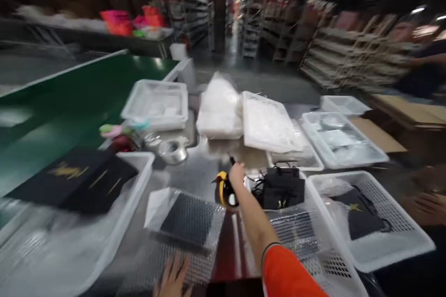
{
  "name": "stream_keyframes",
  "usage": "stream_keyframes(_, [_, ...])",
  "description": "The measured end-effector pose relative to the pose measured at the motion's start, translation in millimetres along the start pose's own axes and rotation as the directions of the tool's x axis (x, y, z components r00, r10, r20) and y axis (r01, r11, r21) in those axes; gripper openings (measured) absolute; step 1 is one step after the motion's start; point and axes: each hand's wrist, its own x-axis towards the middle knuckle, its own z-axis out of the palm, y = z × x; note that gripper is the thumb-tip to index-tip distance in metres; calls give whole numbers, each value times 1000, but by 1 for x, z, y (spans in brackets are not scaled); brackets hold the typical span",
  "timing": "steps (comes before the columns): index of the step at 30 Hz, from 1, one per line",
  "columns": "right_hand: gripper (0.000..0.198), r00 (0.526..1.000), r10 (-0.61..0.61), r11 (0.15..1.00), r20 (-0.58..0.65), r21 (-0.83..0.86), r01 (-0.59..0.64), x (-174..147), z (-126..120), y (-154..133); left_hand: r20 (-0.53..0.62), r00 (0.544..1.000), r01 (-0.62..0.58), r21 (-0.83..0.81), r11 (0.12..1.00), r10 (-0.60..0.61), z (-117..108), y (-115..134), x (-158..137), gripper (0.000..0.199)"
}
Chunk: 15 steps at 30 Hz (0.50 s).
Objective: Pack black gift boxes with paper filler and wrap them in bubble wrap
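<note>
My right hand [237,174] reaches forward over the middle of the table, its fingers closed round a short, dark, pen-like thing [232,160]. Motion blur hides what exactly it is. Just left of that wrist sits a rounded dark object with a yellow band [222,188], perhaps a tape dispenser. My left hand [173,276] lies with fingers spread at the bottom edge, on or just over a sheet of bubble wrap [149,260]. Beyond it is a dark flat item in a bubble-wrap pouch [190,218].
Left stands a white bin [148,167] with black boxes [69,178]. A tape roll [172,152] and white packs [223,106] lie farther back. On the right are black bags [283,188] and a white basket [414,232]. A green conveyor [87,88] runs left; another person's hand [427,204] shows right.
</note>
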Motion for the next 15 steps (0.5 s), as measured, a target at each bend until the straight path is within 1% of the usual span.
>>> stream_keyframes(1, [30, 998, -68, 998, 13, -3, 68, -8, -4, -4, 27, 1000, -8, 0, 1000, 8, -4, 2, -4, 71])
stream_keyframes(2, [34, 989, -145, 989, 28, -1, 145, -16, -7, -7, 27, 999, -16, -26, 1000, 17, -10, 3, -6, 73])
stream_keyframes(4, [40, 955, -289, 957, 72, 21, 288, -36, -8, -10, 16, 1000, -17, -118, 993, 19, -21, -2, -5, 69])
stream_keyframes(5, [43, 929, -359, 933, 93, 42, 356, -50, -6, -7, -8, 1000, -17, -162, 987, 16, -26, -8, -4, 66])
stream_keyframes(6, [46, 901, -423, 905, 94, 82, 416, -66, -2, -3, -62, 998, 15, -197, 980, -28, -30, -15, -3, 63])
stream_keyframes(7, [49, 868, -490, 866, 79, 160, 474, -85, 3, 5, -120, 988, 65, -221, 973, -93, -33, -23, -2, 58])
stream_keyframes(9, [51, 791, -607, 774, 72, 280, 568, -130, 18, 23, -203, 952, 176, -250, 952, -230, -35, -38, -1, 51])
stream_keyframes(10, [51, 756, -647, 740, 97, 315, 594, -153, 29, 31, -223, 933, 225, -258, 940, -284, -35, -46, -1, 48])
stream_keyframes(12, [48, 681, -699, 710, 219, 326, 624, -195, 52, 40, -223, 912, 283, -268, 921, -345, -34, -59, -1, 50])
stream_keyframes(14, [47, 613, -691, 715, 382, 241, 656, -225, 76, 37, -207, 909, 301, -276, 913, -363, -32, -70, -1, 58])
stream_keyframes(15, [47, 591, -666, 717, 455, 172, 675, -235, 86, 30, -197, 911, 303, -280, 911, -363, -32, -73, -1, 62])
